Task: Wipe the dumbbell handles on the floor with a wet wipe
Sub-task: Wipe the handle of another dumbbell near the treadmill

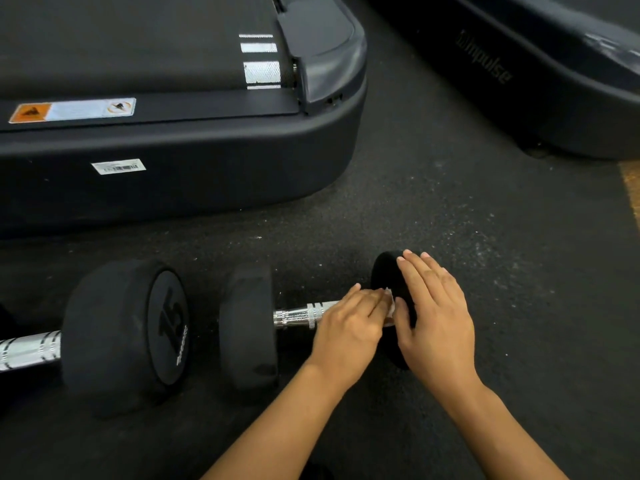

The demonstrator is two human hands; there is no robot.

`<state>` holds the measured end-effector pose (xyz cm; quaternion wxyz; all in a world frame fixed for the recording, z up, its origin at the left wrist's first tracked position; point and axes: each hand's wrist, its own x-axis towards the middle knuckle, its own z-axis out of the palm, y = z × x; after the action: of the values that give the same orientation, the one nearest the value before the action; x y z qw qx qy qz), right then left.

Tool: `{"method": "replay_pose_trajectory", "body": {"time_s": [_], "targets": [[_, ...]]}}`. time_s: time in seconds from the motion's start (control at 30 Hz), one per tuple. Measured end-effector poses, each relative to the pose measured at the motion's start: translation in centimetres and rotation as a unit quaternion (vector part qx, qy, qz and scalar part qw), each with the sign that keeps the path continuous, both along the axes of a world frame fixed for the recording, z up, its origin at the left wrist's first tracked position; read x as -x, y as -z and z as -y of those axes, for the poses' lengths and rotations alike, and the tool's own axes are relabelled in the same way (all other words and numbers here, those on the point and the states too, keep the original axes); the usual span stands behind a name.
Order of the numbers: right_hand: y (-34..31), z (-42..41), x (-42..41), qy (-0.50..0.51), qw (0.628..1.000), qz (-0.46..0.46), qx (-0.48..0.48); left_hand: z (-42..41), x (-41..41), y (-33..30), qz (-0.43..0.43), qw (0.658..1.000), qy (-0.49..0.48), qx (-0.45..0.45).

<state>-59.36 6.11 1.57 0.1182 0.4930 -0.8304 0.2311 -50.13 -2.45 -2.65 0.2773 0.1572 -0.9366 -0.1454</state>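
Single head-worn wide-angle view, looking forward and steeply down at the floor from close above. Both forearms are entering from the bottom edge, the left hand and right hand sitting low and right of centre. Treadmill base is filling the upper left; lines are bowing toward the edges.

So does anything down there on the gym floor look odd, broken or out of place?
Nothing much. The two dumbbells lie end to end beside the treadmill, both intact. The dark floor shows pale scuffs and specks, seemingly dust or wear, not a spill.
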Motion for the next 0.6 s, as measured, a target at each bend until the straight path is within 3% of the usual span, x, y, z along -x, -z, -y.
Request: {"method": "replay_pose_trajectory", "body": {"time_s": [0.17, 0.23, 0.37, 0.6], "targets": [[-0.2, 0.2, 0.2, 0.001, 1.0, 0.003, -0.012, 1.0, 0.8, -3.2, 0.135, 0.984, -0.065, -0.094], [-0.2, 0.2, 0.2, 0.0, 1.0, 0.004, -0.009, 1.0, 0.4, -3.1, 0.132, 0.983, -0.08, -0.098], [0.0, 0.0, 0.1, 0.0, 1.0, 0.004, -0.004, -0.3, -0.2, -1.7, 0.046, 0.994, -0.033, -0.095], [-0.3, 0.1, 0.2, 0.001, 1.0, 0.004, -0.014, 1.4, -0.1, -3.3, 0.135, 0.975, -0.118, -0.13]]}}
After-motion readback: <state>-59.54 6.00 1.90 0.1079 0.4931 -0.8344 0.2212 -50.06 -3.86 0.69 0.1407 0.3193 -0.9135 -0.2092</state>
